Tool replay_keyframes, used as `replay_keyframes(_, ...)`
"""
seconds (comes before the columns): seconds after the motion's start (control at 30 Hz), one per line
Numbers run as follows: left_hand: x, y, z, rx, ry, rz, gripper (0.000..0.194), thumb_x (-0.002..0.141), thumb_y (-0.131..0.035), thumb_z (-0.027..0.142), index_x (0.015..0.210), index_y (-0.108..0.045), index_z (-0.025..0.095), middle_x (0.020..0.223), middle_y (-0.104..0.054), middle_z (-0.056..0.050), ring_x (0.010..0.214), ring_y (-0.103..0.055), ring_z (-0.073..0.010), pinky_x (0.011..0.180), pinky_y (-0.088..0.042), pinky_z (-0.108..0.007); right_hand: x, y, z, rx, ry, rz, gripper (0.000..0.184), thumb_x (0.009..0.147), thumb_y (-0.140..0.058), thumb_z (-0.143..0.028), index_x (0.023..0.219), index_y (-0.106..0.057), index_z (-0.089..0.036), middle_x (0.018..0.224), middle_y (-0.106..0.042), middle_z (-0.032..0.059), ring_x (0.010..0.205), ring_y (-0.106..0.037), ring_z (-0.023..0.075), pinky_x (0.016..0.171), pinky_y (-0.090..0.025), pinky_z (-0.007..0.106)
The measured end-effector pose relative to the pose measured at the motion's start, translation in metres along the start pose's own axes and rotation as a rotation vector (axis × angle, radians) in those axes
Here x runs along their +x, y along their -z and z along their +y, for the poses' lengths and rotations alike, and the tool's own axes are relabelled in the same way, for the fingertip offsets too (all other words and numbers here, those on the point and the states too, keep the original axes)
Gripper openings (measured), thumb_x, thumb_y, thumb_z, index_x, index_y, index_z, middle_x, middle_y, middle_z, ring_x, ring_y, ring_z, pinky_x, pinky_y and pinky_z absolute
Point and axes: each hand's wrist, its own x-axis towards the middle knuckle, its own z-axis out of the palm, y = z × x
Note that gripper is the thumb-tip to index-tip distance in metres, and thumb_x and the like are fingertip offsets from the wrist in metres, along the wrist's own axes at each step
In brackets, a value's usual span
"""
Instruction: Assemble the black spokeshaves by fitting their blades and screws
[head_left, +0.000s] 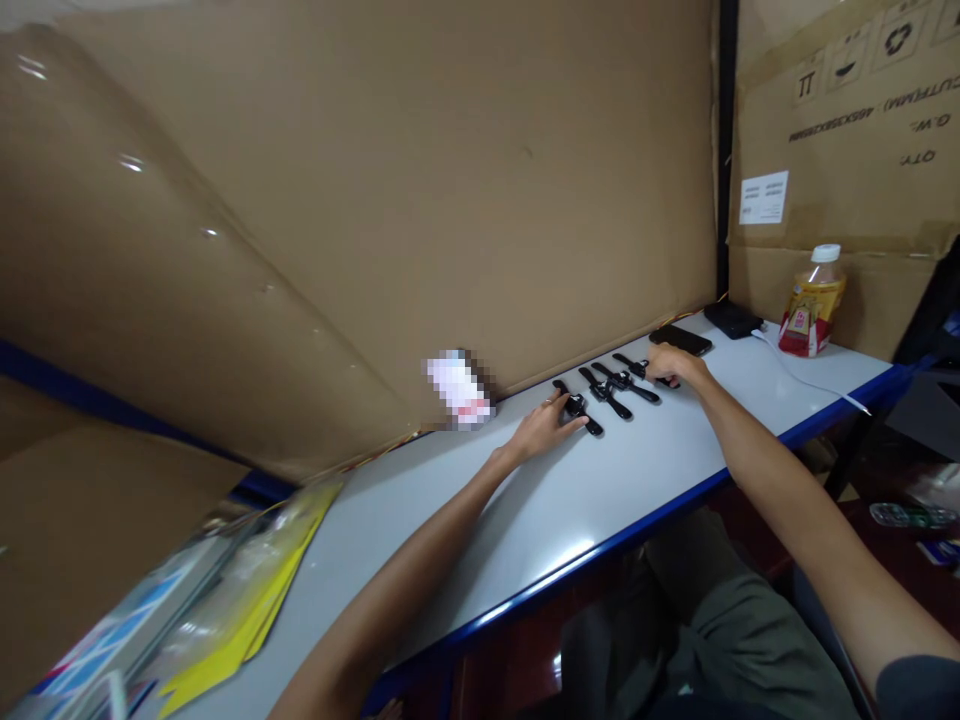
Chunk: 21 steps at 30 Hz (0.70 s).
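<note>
Several slim black tools lie side by side in a slanted row on the white table. Each has a long handle-like end on either side of a metallic middle, somewhat like a spokeshave. My left hand (541,428) has its thumb and fingers on either side of the leftmost black tool (576,406), gripping it against the tabletop. Two more tools, a second black tool (604,393) and a third black tool (630,384), lie between my hands. My right hand (673,364) is closed over the rightmost black tool (628,364), partly hiding it.
Behind the row lies a black phone (681,340), near a black box (733,320), a white cable (814,375) and a drink bottle (812,300). A blurred white-and-pink item (459,390) leans on the cardboard wall (465,200). Yellow sheets (251,620) lie at the table's left end.
</note>
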Motion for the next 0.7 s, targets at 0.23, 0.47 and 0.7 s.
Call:
replay_keyframes(0.23, 0.019, -0.011, -0.004, -0.005, -0.050, 0.052, 0.074, 0.095, -0.051, 0.070, 0.147, -0.050, 0.018, 0.158, -0.044, -0.019, 0.141, -0.050, -0.0367, 0.114, -0.043, -0.047, 0.001, 0.002, 0.005, 0.029, 0.039, 0.008, 0.038, 0.097, -0.065, -0.039, 0.128, -0.063, -0.016, 0.131, -0.063, 0.0119, 0.111, -0.065, 0.0251, 0.093, -0.057, 0.044)
replay_keyframes(0.47, 0.007, -0.013, -0.004, -0.035, -0.135, 0.108, 0.070, 0.103, -0.038, 0.061, 0.154, -0.038, 0.013, 0.159, -0.043, -0.019, 0.148, -0.041, -0.0316, 0.122, -0.034, -0.049, 0.011, 0.002, 0.007, 0.016, 0.044, 0.023, 0.041, 0.097, -0.065, -0.039, 0.131, -0.060, -0.017, 0.131, -0.062, 0.0114, 0.111, -0.065, 0.0248, 0.092, -0.057, 0.046)
replay_keyframes(0.7, -0.054, 0.005, -0.027, -0.017, -0.159, 0.224, 0.063, 0.103, -0.042, 0.060, 0.151, -0.044, 0.020, 0.160, -0.041, -0.016, 0.146, -0.041, -0.0331, 0.121, -0.034, -0.053, 0.015, 0.003, 0.008, -0.004, 0.064, 0.136, 0.024, 0.084, -0.079, -0.031, 0.091, -0.070, -0.009, 0.084, -0.070, 0.0091, 0.074, -0.066, 0.0179, 0.064, -0.054, 0.027)
